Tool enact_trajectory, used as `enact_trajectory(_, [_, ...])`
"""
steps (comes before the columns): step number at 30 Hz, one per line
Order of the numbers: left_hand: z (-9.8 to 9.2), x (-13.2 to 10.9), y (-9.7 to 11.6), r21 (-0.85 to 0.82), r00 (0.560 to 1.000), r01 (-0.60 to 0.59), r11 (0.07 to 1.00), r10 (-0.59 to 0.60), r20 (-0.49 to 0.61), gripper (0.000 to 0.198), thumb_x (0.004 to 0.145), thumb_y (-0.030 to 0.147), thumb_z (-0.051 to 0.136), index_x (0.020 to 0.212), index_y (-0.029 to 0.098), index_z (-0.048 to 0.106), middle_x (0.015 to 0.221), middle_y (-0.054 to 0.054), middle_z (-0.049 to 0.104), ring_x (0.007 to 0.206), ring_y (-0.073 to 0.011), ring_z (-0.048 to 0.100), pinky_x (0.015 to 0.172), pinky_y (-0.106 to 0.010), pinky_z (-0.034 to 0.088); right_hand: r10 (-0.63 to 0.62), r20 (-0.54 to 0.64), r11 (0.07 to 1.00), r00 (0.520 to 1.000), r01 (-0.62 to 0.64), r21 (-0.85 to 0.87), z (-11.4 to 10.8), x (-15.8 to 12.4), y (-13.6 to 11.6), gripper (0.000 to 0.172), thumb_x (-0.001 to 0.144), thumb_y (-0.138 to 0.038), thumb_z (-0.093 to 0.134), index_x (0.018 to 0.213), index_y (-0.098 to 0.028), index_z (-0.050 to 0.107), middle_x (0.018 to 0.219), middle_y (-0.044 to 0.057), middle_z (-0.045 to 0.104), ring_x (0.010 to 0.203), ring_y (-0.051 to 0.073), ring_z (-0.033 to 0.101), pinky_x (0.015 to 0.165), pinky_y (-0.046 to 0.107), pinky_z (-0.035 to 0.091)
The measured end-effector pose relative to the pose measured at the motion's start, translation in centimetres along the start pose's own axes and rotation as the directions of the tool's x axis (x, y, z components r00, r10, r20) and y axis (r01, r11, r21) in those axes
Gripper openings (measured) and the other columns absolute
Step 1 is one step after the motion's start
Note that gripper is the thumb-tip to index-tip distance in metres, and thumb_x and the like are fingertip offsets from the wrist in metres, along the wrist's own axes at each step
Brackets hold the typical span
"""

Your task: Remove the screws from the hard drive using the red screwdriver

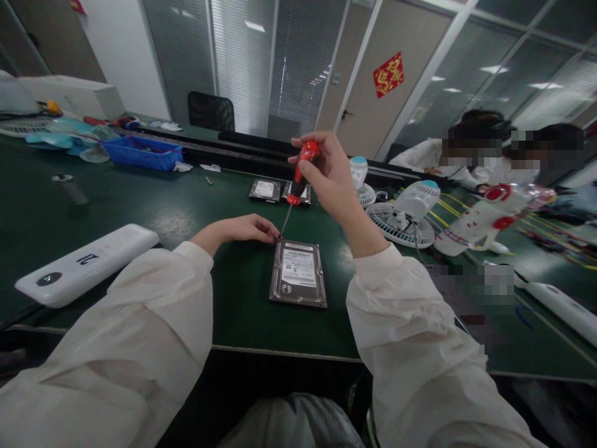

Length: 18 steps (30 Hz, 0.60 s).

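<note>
A hard drive (298,274) lies flat on the green table, label side up. My right hand (329,180) is wrapped round the red and black handle of a screwdriver (297,186), which slants down to the drive's far left corner. Beside the shaft's tip, the fingers of my left hand (249,229) are pinched together at that same corner; what they hold, if anything, is too small to make out. Two more hard drives lie farther back: one hard drive (264,190) in plain sight, the other hard drive (305,193) partly hidden behind the screwdriver.
To the left are a white numbered device (88,264) and a blue basket (143,153). White fan parts (403,214) and a white and red bottle-like object (489,221) stand at right. A small screw-like piece (209,181) lies behind. Other people sit at far right.
</note>
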<state>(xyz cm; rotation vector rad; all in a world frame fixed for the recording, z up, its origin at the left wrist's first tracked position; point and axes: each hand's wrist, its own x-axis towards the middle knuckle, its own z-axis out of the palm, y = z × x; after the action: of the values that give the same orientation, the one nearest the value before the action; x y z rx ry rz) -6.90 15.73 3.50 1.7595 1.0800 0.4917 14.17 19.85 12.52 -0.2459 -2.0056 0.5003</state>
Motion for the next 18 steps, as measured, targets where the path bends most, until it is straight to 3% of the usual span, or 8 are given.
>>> enact_trajectory(3, [0.02,-0.03,0.08,0.003,1.0,0.009,1.0,-0.009,-0.001,0.037,0.068,0.043,0.08,0.098,0.022,0.077,0.113,-0.002,0.076,0.11,-0.0244,0.064,0.106,-0.039,0.045,0.001,-0.069,0.994,0.998,-0.009,-0.113,0.22,-0.1,-0.29,0.041,0.084,-0.049,0.07,0.116,-0.028,0.056,0.106,0.004,0.07,0.093,0.019,0.07,0.073,0.032,0.063])
enact_trajectory(5, [0.03,-0.03,0.11,-0.002,1.0,0.012,1.0,-0.012,-0.006,0.036,0.067,0.042,0.081,0.097,0.022,0.077,0.113,-0.002,0.076,0.11,-0.0244,0.064,0.105,-0.038,0.045,0.008,-0.104,0.988,0.995,-0.024,-0.151,0.14,-0.1,-0.33,0.041,0.083,-0.048,0.072,0.115,-0.027,0.058,0.099,0.002,0.069,0.085,0.017,0.068,0.069,0.031,0.062])
enact_trajectory(11, [-0.02,-0.11,0.2,0.003,1.0,0.019,1.0,-0.019,-0.001,0.036,0.068,0.041,0.08,0.099,0.023,0.077,0.114,-0.001,0.076,0.112,-0.0248,0.064,0.105,-0.039,0.045,0.003,0.001,1.0,1.0,-0.003,-0.007,-0.33,0.11,0.04,0.049,0.087,-0.058,0.062,0.126,-0.028,0.057,0.116,0.005,0.069,0.097,0.019,0.07,0.085,0.038,0.064])
enact_trajectory(16, [-0.05,-0.16,0.27,0.012,1.0,0.022,1.0,-0.022,0.001,0.036,0.069,0.044,0.08,0.099,0.024,0.077,0.115,-0.001,0.076,0.112,-0.0249,0.064,0.105,-0.038,0.045,-0.001,-0.096,0.985,0.995,-0.015,-0.17,-0.1,-0.09,-0.23,0.054,0.082,-0.063,0.069,0.121,-0.027,0.062,0.104,0.003,0.07,0.089,0.019,0.069,0.084,0.039,0.064])
enact_trajectory(18, [-0.06,-0.11,0.21,0.008,1.0,0.025,1.0,-0.025,0.002,0.036,0.069,0.044,0.08,0.099,0.024,0.077,0.116,-0.001,0.075,0.112,-0.0248,0.064,0.106,-0.038,0.045,-0.009,-0.096,0.984,0.995,-0.008,-0.18,-0.12,-0.12,-0.16,0.055,0.084,-0.067,0.064,0.122,-0.027,0.062,0.11,0.004,0.07,0.096,0.02,0.07,0.085,0.039,0.064])
